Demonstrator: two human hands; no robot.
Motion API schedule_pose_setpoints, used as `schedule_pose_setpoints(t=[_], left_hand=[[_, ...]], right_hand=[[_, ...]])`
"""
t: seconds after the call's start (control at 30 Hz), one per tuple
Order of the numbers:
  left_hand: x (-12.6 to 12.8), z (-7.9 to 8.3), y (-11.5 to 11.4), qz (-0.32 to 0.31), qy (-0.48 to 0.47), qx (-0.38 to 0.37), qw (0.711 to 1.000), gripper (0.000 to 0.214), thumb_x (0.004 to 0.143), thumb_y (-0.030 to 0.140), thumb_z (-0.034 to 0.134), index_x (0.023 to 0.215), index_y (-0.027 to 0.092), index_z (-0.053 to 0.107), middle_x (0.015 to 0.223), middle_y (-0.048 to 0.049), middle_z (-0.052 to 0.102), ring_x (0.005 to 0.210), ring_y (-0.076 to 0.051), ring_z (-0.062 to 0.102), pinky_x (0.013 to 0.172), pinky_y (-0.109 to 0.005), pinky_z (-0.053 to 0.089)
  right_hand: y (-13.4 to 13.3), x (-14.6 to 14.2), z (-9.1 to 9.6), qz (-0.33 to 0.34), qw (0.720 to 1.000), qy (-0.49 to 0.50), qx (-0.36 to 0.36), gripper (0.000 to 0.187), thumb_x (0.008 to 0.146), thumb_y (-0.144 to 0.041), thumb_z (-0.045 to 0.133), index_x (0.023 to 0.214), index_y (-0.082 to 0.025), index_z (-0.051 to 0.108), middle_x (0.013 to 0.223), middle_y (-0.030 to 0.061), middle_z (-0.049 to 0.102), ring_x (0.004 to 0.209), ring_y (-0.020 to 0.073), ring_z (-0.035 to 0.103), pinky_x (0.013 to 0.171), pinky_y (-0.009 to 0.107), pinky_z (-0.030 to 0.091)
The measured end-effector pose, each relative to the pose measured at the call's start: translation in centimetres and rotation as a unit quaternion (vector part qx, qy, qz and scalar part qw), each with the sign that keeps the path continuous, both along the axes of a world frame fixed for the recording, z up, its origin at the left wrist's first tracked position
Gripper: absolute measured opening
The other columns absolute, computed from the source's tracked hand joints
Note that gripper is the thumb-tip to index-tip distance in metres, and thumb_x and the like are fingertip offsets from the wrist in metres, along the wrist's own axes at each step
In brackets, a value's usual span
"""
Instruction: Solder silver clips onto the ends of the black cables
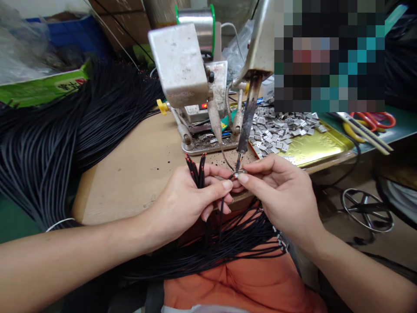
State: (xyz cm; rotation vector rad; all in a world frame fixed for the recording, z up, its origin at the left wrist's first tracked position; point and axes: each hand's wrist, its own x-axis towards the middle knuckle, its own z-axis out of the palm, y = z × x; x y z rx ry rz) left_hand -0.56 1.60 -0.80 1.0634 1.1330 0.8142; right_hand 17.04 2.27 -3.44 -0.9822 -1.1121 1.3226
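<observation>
My left hand (198,189) is closed round a small bunch of black cables (196,170) whose cut ends show red wire. Between its thumb and forefinger one single cable is pinched, its end pointing right. My right hand (282,184) pinches a small silver metal connector (240,173) against that cable end. Right above the connector stands the tip of a soldering iron (246,126), meeting the work or very close to it; I cannot tell which. A thin solder feed tube (227,158) reaches down to the same spot from the machine.
Behind my hands is the soldering machine (179,65) with a solder spool (196,32). A gold tray (325,143) holds many metal connectors (276,128). Scissors (374,121) lie to the right. Black cables (74,126) heap at left; more cables (228,248) cross my lap.
</observation>
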Motion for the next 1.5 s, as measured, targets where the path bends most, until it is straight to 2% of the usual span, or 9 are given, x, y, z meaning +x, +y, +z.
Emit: schedule_pose_setpoints(t=[0.87, 1.2, 1.5], left_hand=[[-0.09, -0.03, 0.02, -0.014, -0.004, 0.008, 1.0, 0.025, 0.087, 0.031, 0.075, 0.104, 0.015, 0.066, 0.069, -0.0018, 0.072, 0.054, -0.011, 0.067, 0.038, -0.011, 0.04], [0.04, 0.5, -0.12, 0.004, 0.015, -0.009, 1.0, 0.027, 0.084, 0.028, 0.077, 0.104, 0.011, 0.069, 0.066, -0.0032, 0.072, 0.053, -0.012, 0.067, 0.036, -0.012, 0.04], [0.04, 0.48, -0.15, 0.0, 0.039, 0.002, 0.999, 0.031, 0.082, 0.033, 0.078, 0.104, 0.012, 0.071, 0.066, -0.0042, 0.073, 0.052, -0.013, 0.067, 0.037, -0.014, 0.039]], right_hand=[[-0.36, -0.07, -0.44, -0.021, 0.999, -0.008, 0.026, 0.015, 0.08, -0.011, 0.079, 0.084, -0.019, 0.068, 0.075, -0.0013, 0.074, 0.067, 0.0131, 0.075, 0.066, 0.022, 0.063], [-0.58, -0.44, -0.13, -0.056, 0.993, -0.08, 0.058, 0.014, 0.08, -0.011, 0.078, 0.082, -0.021, 0.07, 0.079, -0.0001, 0.072, 0.071, 0.0139, 0.072, 0.068, 0.026, 0.064], [-0.64, -0.26, -0.07, -0.043, 0.995, -0.07, 0.053, 0.013, 0.079, -0.012, 0.078, 0.082, -0.021, 0.069, 0.077, -0.0005, 0.071, 0.07, 0.013, 0.071, 0.067, 0.024, 0.062]])
